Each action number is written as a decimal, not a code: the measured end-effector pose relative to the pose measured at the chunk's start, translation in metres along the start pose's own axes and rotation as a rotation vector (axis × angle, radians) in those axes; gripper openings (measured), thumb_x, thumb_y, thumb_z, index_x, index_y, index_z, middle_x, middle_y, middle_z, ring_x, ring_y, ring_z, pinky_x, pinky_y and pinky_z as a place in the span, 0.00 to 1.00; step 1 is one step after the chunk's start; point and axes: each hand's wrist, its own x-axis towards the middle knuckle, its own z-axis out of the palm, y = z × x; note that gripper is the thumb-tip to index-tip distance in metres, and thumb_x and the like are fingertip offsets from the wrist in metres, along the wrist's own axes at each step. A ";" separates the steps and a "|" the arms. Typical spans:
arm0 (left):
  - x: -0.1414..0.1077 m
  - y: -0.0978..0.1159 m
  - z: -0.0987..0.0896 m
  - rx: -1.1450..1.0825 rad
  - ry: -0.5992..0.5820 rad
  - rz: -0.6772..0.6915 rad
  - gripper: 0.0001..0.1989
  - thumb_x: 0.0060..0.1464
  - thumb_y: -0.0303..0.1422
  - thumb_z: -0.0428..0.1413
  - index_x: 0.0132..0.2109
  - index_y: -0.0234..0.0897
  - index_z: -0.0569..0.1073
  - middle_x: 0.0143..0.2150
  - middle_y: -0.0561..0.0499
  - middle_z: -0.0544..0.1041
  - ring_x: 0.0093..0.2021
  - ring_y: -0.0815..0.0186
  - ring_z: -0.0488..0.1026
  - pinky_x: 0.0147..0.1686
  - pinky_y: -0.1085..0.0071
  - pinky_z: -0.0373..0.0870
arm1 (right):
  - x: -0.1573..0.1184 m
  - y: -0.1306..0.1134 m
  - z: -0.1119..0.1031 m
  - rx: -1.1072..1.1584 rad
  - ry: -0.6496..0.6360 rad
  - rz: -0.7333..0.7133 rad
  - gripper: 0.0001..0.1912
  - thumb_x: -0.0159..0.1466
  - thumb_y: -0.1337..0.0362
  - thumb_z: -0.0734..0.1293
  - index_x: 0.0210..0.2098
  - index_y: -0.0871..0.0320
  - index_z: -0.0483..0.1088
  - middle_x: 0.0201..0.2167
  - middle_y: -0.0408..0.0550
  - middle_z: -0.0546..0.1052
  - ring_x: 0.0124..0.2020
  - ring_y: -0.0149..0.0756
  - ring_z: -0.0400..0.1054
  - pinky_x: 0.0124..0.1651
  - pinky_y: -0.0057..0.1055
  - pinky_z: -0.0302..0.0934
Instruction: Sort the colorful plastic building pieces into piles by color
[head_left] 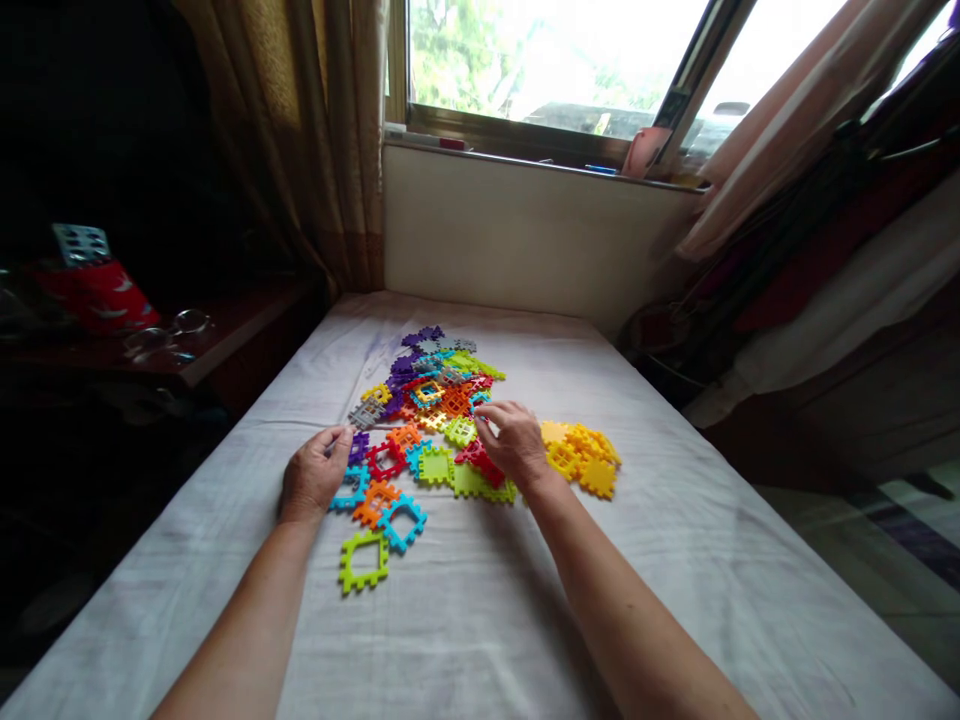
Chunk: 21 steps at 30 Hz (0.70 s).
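Many flat toothed plastic pieces lie heaped on a pale sheet, among them a green frame (364,562) at the near end, a blue frame (403,523) and a purple piece (429,335) at the far end. My left hand (316,472) rests at the pile's left edge beside a grey piece (367,412), fingers curled together; what they hold, if anything, is hidden. Over the pile's right side is my right hand (513,440), thumb and forefinger apart, above a red piece (480,458). Just right of it sits a separate group of yellow pieces (598,477).
The pale sheet (675,560) covers the surface up to a wall below the window. At left a dark side table (225,335) bears a red container (105,297) and glasses (161,338). Curtains (330,130) and hanging clothes (847,290) flank the surface.
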 end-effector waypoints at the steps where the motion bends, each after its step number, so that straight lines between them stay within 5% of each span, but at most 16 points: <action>1: 0.000 0.000 0.000 0.007 -0.007 -0.006 0.16 0.54 0.45 0.52 0.39 0.43 0.81 0.36 0.50 0.83 0.38 0.60 0.78 0.34 0.72 0.70 | 0.008 -0.014 0.009 -0.011 -0.051 -0.011 0.12 0.66 0.62 0.63 0.43 0.52 0.78 0.46 0.49 0.80 0.48 0.41 0.70 0.54 0.38 0.60; 7: -0.001 0.004 -0.001 -0.010 -0.025 -0.027 0.17 0.55 0.44 0.51 0.42 0.42 0.81 0.40 0.50 0.83 0.40 0.62 0.79 0.39 0.73 0.71 | 0.047 -0.050 0.042 -0.120 -0.179 0.048 0.23 0.62 0.64 0.67 0.57 0.50 0.71 0.64 0.51 0.67 0.64 0.47 0.56 0.63 0.44 0.52; 11: -0.001 0.005 -0.001 -0.019 -0.026 -0.043 0.17 0.54 0.43 0.52 0.41 0.42 0.81 0.41 0.50 0.84 0.41 0.61 0.79 0.41 0.72 0.72 | 0.057 -0.052 0.045 -0.156 -0.235 0.057 0.13 0.64 0.65 0.66 0.46 0.52 0.77 0.64 0.51 0.67 0.66 0.49 0.54 0.62 0.47 0.52; 17: 0.000 0.004 -0.002 -0.021 -0.022 -0.030 0.16 0.54 0.43 0.53 0.41 0.43 0.81 0.40 0.51 0.84 0.40 0.61 0.79 0.40 0.72 0.72 | 0.026 -0.042 0.032 -0.088 -0.047 -0.022 0.08 0.65 0.61 0.66 0.39 0.52 0.77 0.60 0.48 0.72 0.65 0.45 0.56 0.62 0.42 0.51; 21: 0.001 0.003 -0.001 -0.023 -0.015 -0.019 0.15 0.53 0.42 0.53 0.40 0.43 0.81 0.39 0.52 0.84 0.39 0.62 0.79 0.39 0.73 0.72 | -0.010 0.000 0.002 -0.139 0.098 0.098 0.07 0.64 0.61 0.66 0.38 0.52 0.77 0.58 0.49 0.73 0.64 0.47 0.57 0.61 0.44 0.51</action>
